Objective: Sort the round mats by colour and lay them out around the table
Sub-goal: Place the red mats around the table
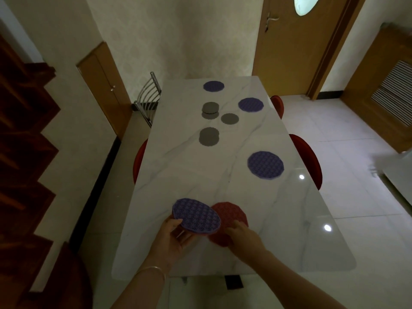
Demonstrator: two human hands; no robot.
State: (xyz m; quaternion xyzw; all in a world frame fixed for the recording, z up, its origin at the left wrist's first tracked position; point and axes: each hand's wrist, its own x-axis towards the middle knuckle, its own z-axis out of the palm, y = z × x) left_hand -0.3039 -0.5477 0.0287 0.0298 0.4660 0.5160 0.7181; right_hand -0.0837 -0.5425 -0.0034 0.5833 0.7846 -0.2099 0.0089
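My left hand (pixel 175 236) holds a purple round mat (pixel 196 215) from below, lifted a little over the near end of the marble table (pixel 200 175). A red mat (pixel 231 216) lies on the table just right of it, and my right hand (pixel 244 234) rests on its near edge. Three more purple mats lie on the table: near right (pixel 265 165), far right (pixel 250 104) and far end (pixel 213 86). Several small grey mats sit mid-table: a far stack (pixel 210 109), a single one (pixel 229 118), a nearer stack (pixel 209 136).
Red chairs stand along the table: right (pixel 308 157), far right (pixel 278 105), left (pixel 139 161). A metal-backed chair (pixel 148 94) is at the far left corner. A wooden door (pixel 294 45) stands behind; dark wooden stairs (pixel 24 141) run along the left.
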